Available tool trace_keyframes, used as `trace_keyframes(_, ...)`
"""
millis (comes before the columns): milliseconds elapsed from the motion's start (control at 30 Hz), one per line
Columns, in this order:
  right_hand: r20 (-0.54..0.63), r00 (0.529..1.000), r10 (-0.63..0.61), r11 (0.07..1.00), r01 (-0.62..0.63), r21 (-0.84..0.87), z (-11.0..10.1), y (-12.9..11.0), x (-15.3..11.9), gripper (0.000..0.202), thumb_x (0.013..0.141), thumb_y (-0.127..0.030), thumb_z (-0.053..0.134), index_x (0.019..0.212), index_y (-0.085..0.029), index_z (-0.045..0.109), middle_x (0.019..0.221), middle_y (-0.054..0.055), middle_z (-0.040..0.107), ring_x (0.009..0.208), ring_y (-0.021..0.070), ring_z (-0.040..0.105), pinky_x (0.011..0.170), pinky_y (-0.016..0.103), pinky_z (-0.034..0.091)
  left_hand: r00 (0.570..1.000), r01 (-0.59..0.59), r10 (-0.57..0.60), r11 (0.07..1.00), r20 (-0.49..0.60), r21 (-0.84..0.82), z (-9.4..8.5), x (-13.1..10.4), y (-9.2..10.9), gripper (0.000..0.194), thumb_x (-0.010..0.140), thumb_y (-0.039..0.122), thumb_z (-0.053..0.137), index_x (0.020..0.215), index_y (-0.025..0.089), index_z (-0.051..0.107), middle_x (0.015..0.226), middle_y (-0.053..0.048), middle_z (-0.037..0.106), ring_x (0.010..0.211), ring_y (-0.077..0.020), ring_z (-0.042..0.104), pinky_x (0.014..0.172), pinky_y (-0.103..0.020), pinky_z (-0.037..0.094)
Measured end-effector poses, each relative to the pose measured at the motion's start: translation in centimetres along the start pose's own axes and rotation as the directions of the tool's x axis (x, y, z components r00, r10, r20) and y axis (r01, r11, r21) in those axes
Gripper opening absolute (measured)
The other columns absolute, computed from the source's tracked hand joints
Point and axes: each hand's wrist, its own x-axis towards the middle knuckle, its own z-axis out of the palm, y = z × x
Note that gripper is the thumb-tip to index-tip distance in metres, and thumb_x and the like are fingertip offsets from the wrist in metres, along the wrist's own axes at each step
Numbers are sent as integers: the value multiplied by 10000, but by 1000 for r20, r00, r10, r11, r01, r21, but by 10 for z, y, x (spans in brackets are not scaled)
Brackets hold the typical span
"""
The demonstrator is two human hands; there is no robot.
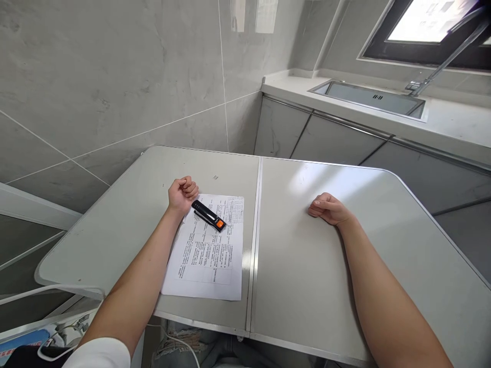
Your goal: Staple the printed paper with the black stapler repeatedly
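Printed paper sheets (215,255) lie on the left half of the folding table (295,286). A black stapler (209,215) with an orange patch at one end rests on top of them, tilted diagonally. My left hand (183,193) is closed in a loose fist at the upper left corner of the paper, just beside the stapler, with nothing seen in it. On the right half of the table rests my right hand (328,208), its fingers curled closed and nothing visible inside.
Behind the table stands a counter (452,117) with a sink (368,98) and a faucet (416,87). A grey tiled wall (115,66) borders the far left. White cables hang at the lower left, by a cluttered shelf.
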Motion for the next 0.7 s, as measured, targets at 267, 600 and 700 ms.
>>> trace_keyframes(267, 6, 1000, 4, 1000, -4, -15, 0, 0, 1, 695, 898, -406, 736, 549, -216, 166, 586, -78, 100, 530, 79, 134, 542, 301, 168, 1000, 14, -15, 999, -6, -29, -4, 2, -1, 332, 737, 197, 565, 643, 222, 248, 498, 69, 218, 373, -82, 275, 369, -212, 236)
trace_keyframes(600, -98, 987, 127, 977, -141, -162, 22, -19, 10, 686, 893, -500, 738, 532, -228, 222, 538, -76, 166, 513, 85, 151, 516, 304, 143, 1000, 16, -16, 997, -4, -75, -5, 2, -2, 326, 750, 192, 568, 640, 220, 262, 508, 73, 208, 375, -79, 263, 375, -214, 236)
trace_keyframes(700, -189, 959, 213, 895, -269, -355, 64, -31, 25, 603, 888, -561, 723, 556, -216, 357, 521, -50, 321, 504, 88, 215, 499, 289, 155, 1000, 6, -4, 997, 18, -82, -7, 3, -3, 320, 755, 193, 567, 633, 219, 272, 511, 75, 202, 377, -77, 254, 375, -213, 226)
